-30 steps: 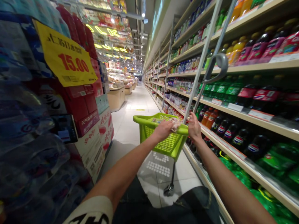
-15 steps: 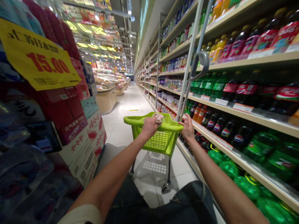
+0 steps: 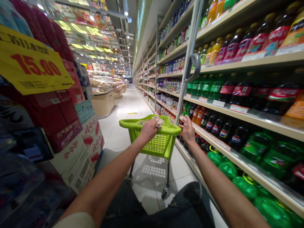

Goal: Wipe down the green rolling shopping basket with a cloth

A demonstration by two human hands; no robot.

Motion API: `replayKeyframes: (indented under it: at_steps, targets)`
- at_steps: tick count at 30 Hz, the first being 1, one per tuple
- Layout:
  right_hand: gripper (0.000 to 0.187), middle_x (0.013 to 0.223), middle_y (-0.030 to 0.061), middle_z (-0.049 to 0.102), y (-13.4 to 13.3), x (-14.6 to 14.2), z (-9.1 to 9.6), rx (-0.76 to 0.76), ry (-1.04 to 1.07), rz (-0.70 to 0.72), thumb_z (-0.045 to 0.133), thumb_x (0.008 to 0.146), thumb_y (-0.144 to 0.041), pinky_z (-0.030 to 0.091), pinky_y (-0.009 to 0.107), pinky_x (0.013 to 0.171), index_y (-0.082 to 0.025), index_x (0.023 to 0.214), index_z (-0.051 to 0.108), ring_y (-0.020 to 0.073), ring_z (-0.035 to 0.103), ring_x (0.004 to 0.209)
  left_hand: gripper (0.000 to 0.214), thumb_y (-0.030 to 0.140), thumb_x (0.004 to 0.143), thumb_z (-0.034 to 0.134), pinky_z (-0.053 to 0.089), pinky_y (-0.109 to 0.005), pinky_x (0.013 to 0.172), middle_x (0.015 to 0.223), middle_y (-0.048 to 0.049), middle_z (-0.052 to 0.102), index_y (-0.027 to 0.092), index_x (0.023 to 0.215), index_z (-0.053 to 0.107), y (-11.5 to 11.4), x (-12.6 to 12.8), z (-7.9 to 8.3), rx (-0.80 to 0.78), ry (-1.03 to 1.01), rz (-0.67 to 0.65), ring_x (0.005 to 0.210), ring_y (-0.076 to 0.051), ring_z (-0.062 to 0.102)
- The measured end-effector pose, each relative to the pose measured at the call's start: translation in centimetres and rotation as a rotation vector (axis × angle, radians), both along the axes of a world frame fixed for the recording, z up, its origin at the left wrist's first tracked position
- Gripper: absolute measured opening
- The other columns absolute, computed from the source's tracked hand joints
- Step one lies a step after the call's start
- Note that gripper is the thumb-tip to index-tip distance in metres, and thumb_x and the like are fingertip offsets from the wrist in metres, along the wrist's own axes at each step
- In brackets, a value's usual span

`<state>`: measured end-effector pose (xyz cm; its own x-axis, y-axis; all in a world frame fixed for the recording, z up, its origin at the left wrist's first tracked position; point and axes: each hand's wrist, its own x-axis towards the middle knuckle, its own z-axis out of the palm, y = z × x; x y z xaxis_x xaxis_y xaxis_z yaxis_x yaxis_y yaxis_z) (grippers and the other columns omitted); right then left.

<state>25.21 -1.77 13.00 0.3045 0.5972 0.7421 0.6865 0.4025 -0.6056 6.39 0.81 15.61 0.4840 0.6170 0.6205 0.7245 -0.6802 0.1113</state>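
Observation:
A lime-green shopping cart (image 3: 154,146) with a latticed basket stands before me on thin dark legs with wheels. My left hand (image 3: 149,129) is closed around a crumpled, pale cloth (image 3: 158,122) and rests at the near rim of the basket. By the basket's right corner is my right hand (image 3: 188,131), its fingers apart and pointing upward with nothing in them. Whether its fingertips touch the rim, I cannot make out. What lies inside the basket is mostly hidden by the rim and my left hand.
Shelves of soda bottles (image 3: 228,128) line the right side, with a grey handle (image 3: 195,66) on a metal pole sticking out. Stacked drink cartons (image 3: 73,158) under a yellow price sign (image 3: 35,63) stand close on the left. A tiled aisle (image 3: 127,101) runs ahead past display counters (image 3: 102,103).
The whole view has shifted slightly, so the cart, shelves and hands sit a little further left. My right hand's fingers look a bit further from the cart's rim. The left still grips the cloth.

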Motion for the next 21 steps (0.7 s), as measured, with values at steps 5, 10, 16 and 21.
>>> replayKeyframes:
  at_steps: [5,10,16,21]
  targets:
    - [0.055,0.114,0.0102,0.058,0.2,-1.7,0.3,-0.062,-0.015,0.033,0.018,0.087,-0.050,0.047,0.037,0.079,-0.019,0.128,0.037,0.0224,0.061,0.091,0.025,0.013,0.079,0.046,0.034,-0.038,0.098,0.115,-0.0101,0.058,0.014,0.102,0.058,-0.6,2.2,-0.9,0.094,0.109,-0.226,0.109,-0.019,0.050]
    - [0.051,0.118,0.0090,0.056,0.1,-2.0,0.1,-0.097,-0.141,0.005,0.024,0.087,-0.045,0.044,0.039,0.085,-0.019,0.129,0.039,0.0242,0.057,0.100,0.027,0.014,0.079,0.046,0.034,-0.040,0.098,0.113,-0.0106,0.059,0.013,0.104,0.056,1.2,-3.9,-0.6,0.028,-0.028,0.064,0.108,-0.021,0.051]
    - [0.050,0.125,0.0089,0.051,0.1,-4.5,0.6,-0.022,-0.238,0.004,0.021,0.088,-0.040,0.040,0.038,0.093,-0.017,0.127,0.040,0.0221,0.049,0.112,0.024,0.013,0.080,0.044,0.030,-0.039,0.101,0.118,-0.0080,0.057,0.016,0.099,0.058,-0.1,-1.7,-1.0,0.084,0.070,-0.130,0.111,-0.018,0.049]
    - [0.048,0.123,0.0084,0.053,0.1,-4.2,0.2,-0.053,-0.297,0.014,0.023,0.088,-0.039,0.041,0.036,0.092,-0.017,0.126,0.041,0.0207,0.050,0.111,0.026,0.014,0.080,0.044,0.031,-0.041,0.100,0.115,-0.0083,0.059,0.016,0.102,0.057,0.9,-4.2,-0.9,0.044,-0.009,-0.002,0.110,-0.019,0.050]
